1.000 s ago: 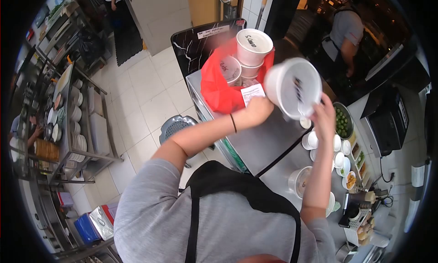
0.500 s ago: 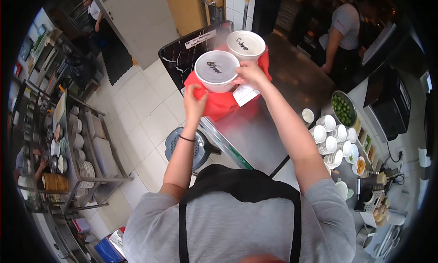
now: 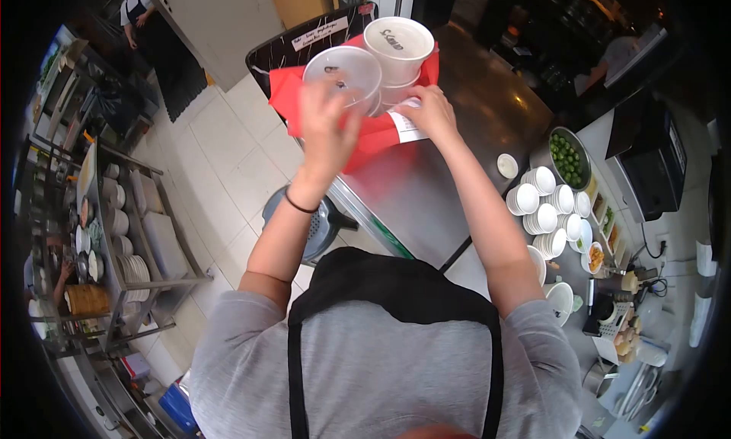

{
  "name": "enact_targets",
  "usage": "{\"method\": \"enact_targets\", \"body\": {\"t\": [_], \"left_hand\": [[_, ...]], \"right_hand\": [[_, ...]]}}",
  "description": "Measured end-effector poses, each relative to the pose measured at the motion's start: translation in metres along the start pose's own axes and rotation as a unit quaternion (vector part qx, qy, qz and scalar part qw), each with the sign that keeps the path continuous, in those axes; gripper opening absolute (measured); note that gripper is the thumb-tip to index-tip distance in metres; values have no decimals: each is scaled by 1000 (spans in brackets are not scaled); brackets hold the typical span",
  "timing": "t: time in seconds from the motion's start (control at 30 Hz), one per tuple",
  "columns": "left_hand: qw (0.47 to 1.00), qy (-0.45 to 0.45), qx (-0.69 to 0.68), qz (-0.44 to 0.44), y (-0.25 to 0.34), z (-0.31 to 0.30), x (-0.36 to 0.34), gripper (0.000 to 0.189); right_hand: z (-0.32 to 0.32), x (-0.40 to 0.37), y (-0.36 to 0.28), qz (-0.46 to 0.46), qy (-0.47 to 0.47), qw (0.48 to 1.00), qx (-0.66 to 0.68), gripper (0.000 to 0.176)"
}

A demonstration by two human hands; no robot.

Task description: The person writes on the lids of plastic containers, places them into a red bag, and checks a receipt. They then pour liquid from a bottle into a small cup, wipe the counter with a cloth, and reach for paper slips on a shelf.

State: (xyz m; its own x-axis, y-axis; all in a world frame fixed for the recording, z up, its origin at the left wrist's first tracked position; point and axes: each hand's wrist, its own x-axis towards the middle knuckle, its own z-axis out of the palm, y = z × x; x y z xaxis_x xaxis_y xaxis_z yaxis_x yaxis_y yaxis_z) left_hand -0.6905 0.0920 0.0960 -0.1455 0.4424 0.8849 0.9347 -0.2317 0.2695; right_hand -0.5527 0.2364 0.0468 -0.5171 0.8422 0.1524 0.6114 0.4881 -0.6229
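Observation:
Two round white lidded tubs stand in a red bag at the top middle: the left tub [image 3: 358, 62] has a translucent lid with dark writing, and the right tub [image 3: 398, 39] is marked in black and sits on another container. The red bag [image 3: 286, 96] is spread low around them. My left hand [image 3: 326, 127], blurred, is raised in front of the left tub with thumb and fingers apart. At the bag's near right side, my right hand [image 3: 434, 113] pinches the edge beside a white paper slip [image 3: 408, 128].
Stacked white bowls [image 3: 541, 218] and a metal bowl of green limes [image 3: 567, 159] occupy the right counter. A grey perforated stool [image 3: 316, 229] stands below the counter edge. Shelves with dishes [image 3: 133, 275] line the left. A person [image 3: 137, 16] stands at the far left.
My right hand has left the left tub's side for the bag edge near the slip. My left hand has risen, and the bag's left side is now pulled outward and higher.

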Motion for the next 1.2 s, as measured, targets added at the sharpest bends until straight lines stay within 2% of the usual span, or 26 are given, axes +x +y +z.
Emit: {"method": "enact_targets", "body": {"t": [0.03, 0.1, 0.13, 0.17, 0.2, 0.23, 0.3, 0.37, 0.43, 0.47, 0.53, 0.73, 1.2], "left_hand": [[997, -45, -66, -20, 3, 15, -21, 20], [976, -119, -159, -88, 6, 40, -54, 18], [976, -118, -158, -95, 3, 48, -69, 18], [964, -148, -160, -153, 1, 56, -84, 18], [948, -177, -163, -210, 0, 62, -96, 19], [946, -176, -162, -219, -1, 66, -106, 19], [900, -184, -172, -356, -6, 71, -120, 20], [891, -188, -174, -374, -12, 75, -130, 24], [743, -163, -363, -539, -10, 75, -131, 26], [742, -166, -360, -541, -8, 74, -132, 26], [629, -131, -480, -597, -5, 73, -132, 26], [583, -101, -520, -616, 6, 80, -130, 18], [546, -72, -526, -648, 4, 90, -140, 13]], "right_hand": [[5, -9, 13, -11, 45, 997, -61, 44], [21, -19, 41, 22, 56, 996, -64, 44], [27, -23, 52, 61, 22, 996, 54, 44], [33, -29, 64, 101, -13, 980, 170, 44], [31, -36, 62, 152, -46, 960, 229, 37], [35, -40, 67, 155, -54, 960, 226, 37], [41, -46, 72, 152, -50, 914, 373, 27], [41, -50, 75, 150, -62, 905, 394, 23], [38, -55, 75, 151, -69, 893, 418, 19], [36, -57, 76, 151, -73, 892, 420, 16], [35, -59, 79, 153, -75, 890, 422, 14], [34, -61, 83, 157, -94, 882, 434, 13], [42, -60, 86, 158, -103, 870, 456, 10]]}}
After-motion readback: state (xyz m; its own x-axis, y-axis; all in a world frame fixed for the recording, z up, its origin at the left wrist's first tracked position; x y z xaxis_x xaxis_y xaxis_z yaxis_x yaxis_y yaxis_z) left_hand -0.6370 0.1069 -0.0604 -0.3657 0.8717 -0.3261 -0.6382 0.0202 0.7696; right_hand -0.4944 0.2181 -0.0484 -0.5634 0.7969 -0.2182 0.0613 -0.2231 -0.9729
